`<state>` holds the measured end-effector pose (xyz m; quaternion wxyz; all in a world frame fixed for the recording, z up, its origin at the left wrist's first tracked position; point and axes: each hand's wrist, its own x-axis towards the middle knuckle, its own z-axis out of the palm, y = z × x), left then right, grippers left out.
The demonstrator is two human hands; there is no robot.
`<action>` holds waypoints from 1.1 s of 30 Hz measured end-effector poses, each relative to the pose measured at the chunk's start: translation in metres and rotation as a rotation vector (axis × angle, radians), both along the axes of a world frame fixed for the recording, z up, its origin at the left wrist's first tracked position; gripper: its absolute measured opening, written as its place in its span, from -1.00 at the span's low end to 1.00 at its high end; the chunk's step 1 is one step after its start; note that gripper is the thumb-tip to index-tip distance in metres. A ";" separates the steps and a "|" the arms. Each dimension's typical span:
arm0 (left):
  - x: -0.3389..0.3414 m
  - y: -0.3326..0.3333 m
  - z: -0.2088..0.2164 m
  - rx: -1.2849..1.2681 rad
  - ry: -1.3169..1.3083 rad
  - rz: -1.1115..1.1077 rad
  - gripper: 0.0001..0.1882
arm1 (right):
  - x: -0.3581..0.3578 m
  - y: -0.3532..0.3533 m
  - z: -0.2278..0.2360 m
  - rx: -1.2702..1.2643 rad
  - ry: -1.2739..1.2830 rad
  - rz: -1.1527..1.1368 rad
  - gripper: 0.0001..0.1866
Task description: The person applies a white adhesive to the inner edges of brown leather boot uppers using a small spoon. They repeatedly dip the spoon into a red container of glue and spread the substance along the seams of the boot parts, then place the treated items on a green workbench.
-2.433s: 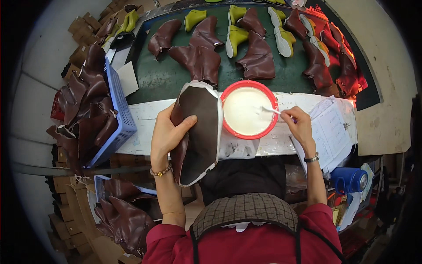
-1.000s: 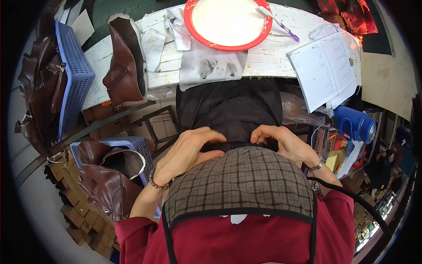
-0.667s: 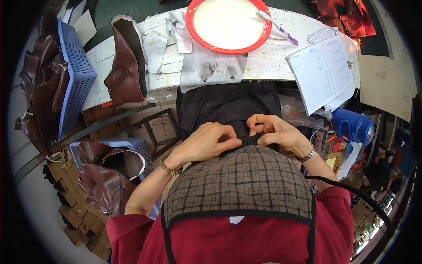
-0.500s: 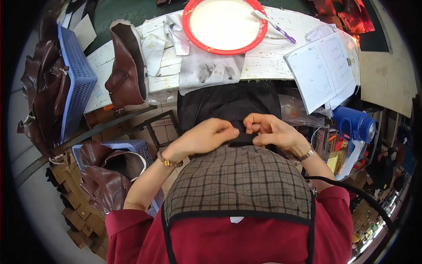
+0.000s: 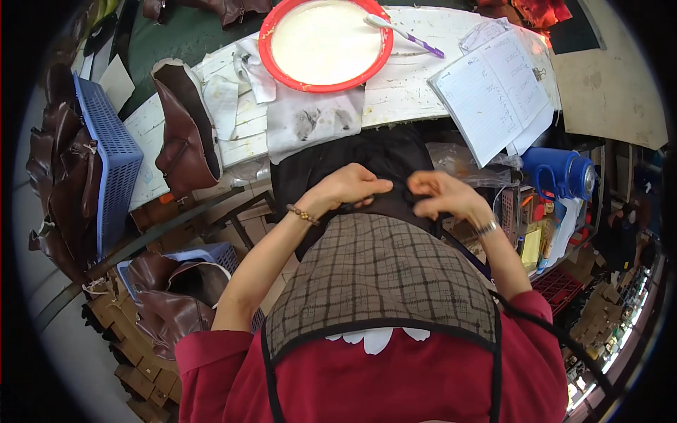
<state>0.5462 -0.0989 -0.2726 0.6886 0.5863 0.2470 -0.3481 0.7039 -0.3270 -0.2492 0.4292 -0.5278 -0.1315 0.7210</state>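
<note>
Over my lap, above the black cloth (image 5: pixel 321 163) and the checked apron (image 5: pixel 381 275), both my hands hover near each other. My left hand (image 5: pixel 349 186) is closed, thumb and forefinger pressed together; whatever it may pinch is hidden or too small to name. A short gap to its right, my right hand (image 5: pixel 451 195) has thumb and fingers apart, slightly blurred, with nothing visible between them. Beyond them on the white bench (image 5: pixel 405 88) stands a red-rimmed basin (image 5: pixel 328 42) of creamy white stuff. A white and purple toothbrush (image 5: pixel 405 37) rests across its rim.
A brown leather boot (image 5: pixel 185 134) lies at the bench's left, beside stained cloths (image 5: pixel 314 120). Blue baskets (image 5: pixel 113 151) with brown boot pieces (image 5: pixel 63 162) stand left. An open notebook (image 5: pixel 493 99) overhangs the bench edge, near a blue flask (image 5: pixel 560 173). A black cable (image 5: pixel 546 328) runs by my right arm.
My hands have drawn apart and moved slightly away from my body, the right one opening. The view has shifted, so bench items sit further left. The toothbrush still rests on the basin.
</note>
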 end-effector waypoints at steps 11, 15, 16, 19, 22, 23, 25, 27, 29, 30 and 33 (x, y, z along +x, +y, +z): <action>-0.071 0.037 0.026 0.045 -0.264 0.325 -0.74 | -0.043 0.068 -0.022 0.059 -0.375 -0.076 -0.85; -0.109 0.018 0.044 0.548 -0.466 0.230 -0.63 | -0.040 0.079 -0.029 0.041 -0.463 0.021 -0.84; -0.112 0.012 0.045 0.611 -0.524 0.124 -0.60 | -0.039 0.082 -0.027 0.047 -0.481 0.015 -0.84; -0.095 -0.010 0.071 0.824 -0.609 0.023 -0.55 | -0.040 0.087 -0.018 0.048 -0.554 0.000 -0.84; -0.088 -0.011 0.077 0.888 -0.695 -0.061 -0.60 | -0.042 0.084 -0.015 0.092 -0.631 -0.034 -0.84; -0.088 -0.011 0.077 0.876 -0.719 -0.084 -0.62 | -0.042 0.084 -0.012 0.087 -0.641 -0.038 -0.83; -0.090 -0.016 0.066 0.851 -0.769 -0.011 -0.67 | -0.042 0.085 -0.006 0.078 -0.660 -0.042 -0.81; -0.084 -0.011 0.069 0.757 -0.790 0.091 -0.76 | -0.041 0.084 -0.001 0.092 -0.674 -0.044 -0.80; -0.085 0.000 0.086 0.581 -0.790 0.034 -0.76 | -0.039 0.085 0.007 0.102 -0.672 -0.047 -0.79; -0.089 0.004 0.094 0.489 -0.782 0.008 -0.76 | -0.039 0.086 0.011 0.099 -0.660 -0.046 -0.78; -0.100 0.008 0.118 0.344 -0.726 -0.091 -0.75 | -0.040 0.088 0.021 0.097 -0.645 -0.035 -0.77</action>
